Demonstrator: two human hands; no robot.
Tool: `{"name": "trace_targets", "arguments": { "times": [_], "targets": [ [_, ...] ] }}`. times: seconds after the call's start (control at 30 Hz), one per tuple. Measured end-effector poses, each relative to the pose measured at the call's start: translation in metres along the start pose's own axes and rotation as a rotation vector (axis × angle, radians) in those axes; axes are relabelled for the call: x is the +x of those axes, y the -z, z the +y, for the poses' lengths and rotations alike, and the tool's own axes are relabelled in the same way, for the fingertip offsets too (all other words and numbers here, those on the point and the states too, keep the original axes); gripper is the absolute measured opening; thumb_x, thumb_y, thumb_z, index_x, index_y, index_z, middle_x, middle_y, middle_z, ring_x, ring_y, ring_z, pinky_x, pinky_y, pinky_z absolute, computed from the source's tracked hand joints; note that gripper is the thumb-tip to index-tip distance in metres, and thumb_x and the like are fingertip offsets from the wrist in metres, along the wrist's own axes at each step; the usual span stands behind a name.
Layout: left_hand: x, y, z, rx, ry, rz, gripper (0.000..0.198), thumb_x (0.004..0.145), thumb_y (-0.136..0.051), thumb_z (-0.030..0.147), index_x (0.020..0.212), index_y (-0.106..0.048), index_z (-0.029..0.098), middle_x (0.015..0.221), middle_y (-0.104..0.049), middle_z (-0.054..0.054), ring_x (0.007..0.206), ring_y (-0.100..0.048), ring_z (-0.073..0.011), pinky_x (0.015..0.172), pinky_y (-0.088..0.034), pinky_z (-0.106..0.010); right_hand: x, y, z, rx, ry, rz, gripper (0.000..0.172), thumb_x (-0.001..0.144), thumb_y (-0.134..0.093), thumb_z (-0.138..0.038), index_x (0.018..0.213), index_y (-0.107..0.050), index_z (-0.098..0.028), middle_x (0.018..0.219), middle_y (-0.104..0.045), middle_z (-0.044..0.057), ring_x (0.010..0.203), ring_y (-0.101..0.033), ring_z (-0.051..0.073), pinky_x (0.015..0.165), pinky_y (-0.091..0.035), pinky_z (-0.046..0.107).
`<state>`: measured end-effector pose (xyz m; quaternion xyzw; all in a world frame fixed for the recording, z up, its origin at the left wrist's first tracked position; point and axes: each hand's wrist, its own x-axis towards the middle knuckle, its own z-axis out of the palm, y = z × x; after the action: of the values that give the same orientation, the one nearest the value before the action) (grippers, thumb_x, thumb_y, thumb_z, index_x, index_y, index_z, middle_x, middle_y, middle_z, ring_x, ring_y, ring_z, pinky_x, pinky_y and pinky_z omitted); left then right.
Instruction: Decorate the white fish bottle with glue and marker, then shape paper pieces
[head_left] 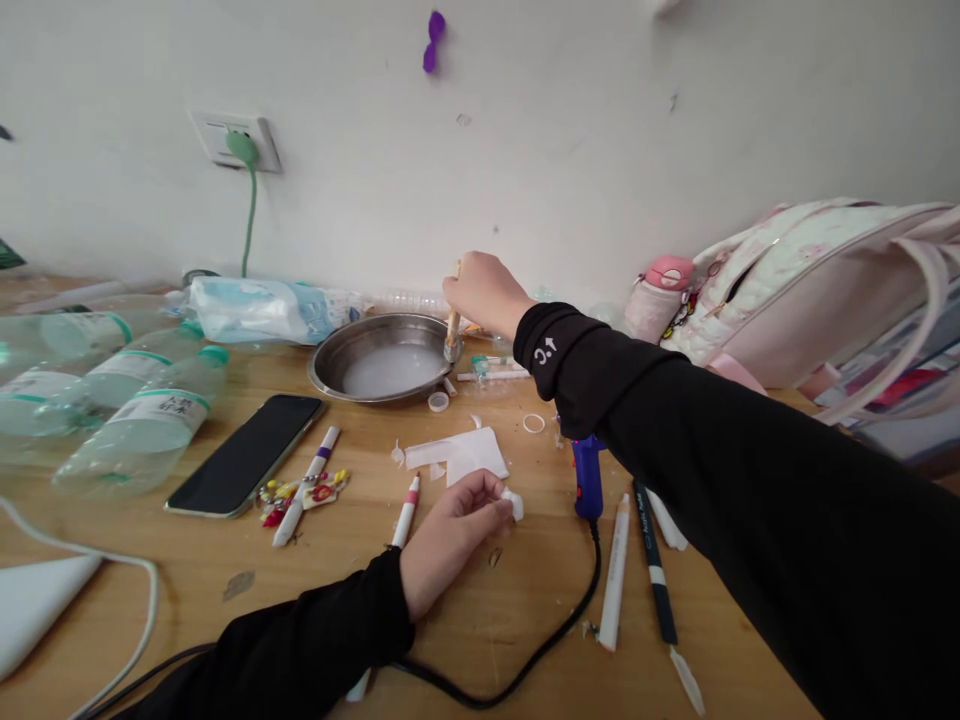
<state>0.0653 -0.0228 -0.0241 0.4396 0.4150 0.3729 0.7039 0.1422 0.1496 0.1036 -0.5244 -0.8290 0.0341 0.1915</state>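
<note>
My left hand (461,530) pinches a small white piece (513,503) between thumb and fingers, low over the table. Reaching toward the wall, my right hand (484,292) is closed around a brown stick-like handle (454,325), whose lower end is at the right rim of a metal bowl (319,375). Cloudy whitish liquid (390,370) lies in the bowl. Torn white paper (477,452) is just beyond my left hand. A blue tool (588,478) with a black cord lies under my right forearm, partly hidden by the sleeve.
Plastic bottles (157,410), a black phone (246,455) and a marker with a beaded charm (307,485) are at left. A tissue pack (259,310) lies behind. Pens (615,575) lie at right, below a pink bag (810,290). A black cord (540,655) curves in front.
</note>
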Motion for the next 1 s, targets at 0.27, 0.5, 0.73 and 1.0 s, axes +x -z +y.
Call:
{"name": "trace_targets", "arguments": {
  "times": [0.27,0.5,0.73,1.0],
  "targets": [
    [-0.001,0.000,-0.001,0.011,0.003,0.000,0.019,0.066,-0.064,0.030,0.066,-0.048,0.019,0.053,-0.053,0.005,0.052,-0.040,-0.0096,0.054,-0.029,-0.023,-0.006,0.003,0.003,0.024,-0.082,0.082,0.018,0.075,-0.045,-0.012,0.082,-0.060,-0.007,0.084,-0.064,0.014,0.082,-0.060,0.024,0.071,-0.045,0.029],
    [-0.001,0.000,-0.001,-0.001,0.009,-0.005,0.021,0.065,-0.065,0.031,0.065,-0.048,0.019,0.055,-0.053,0.005,0.053,-0.042,-0.0092,0.055,-0.031,-0.023,-0.003,0.013,0.005,0.033,-0.075,0.130,0.019,0.078,-0.044,-0.012,0.081,-0.061,-0.005,0.084,-0.064,0.015,0.083,-0.060,0.025,0.071,-0.043,0.030],
    [-0.001,-0.001,0.002,-0.021,0.020,-0.008,0.023,0.063,-0.067,0.032,0.065,-0.049,0.019,0.056,-0.052,0.006,0.054,-0.043,-0.0092,0.055,-0.032,-0.023,-0.009,0.011,0.003,0.093,0.104,0.047,0.020,0.082,-0.052,-0.023,0.085,-0.063,-0.007,0.087,-0.065,0.011,0.083,-0.058,0.020,0.072,-0.039,0.027],
    [0.000,-0.001,0.002,-0.028,0.015,-0.002,0.025,0.060,-0.069,0.034,0.063,-0.049,0.019,0.056,-0.052,0.006,0.053,-0.041,-0.0091,0.054,-0.030,-0.023,-0.019,0.020,-0.006,0.194,0.354,-0.320,0.010,0.073,-0.060,-0.011,0.075,-0.070,-0.012,0.080,-0.071,0.003,0.076,-0.061,0.011,0.066,-0.039,0.017]
  ]
}}
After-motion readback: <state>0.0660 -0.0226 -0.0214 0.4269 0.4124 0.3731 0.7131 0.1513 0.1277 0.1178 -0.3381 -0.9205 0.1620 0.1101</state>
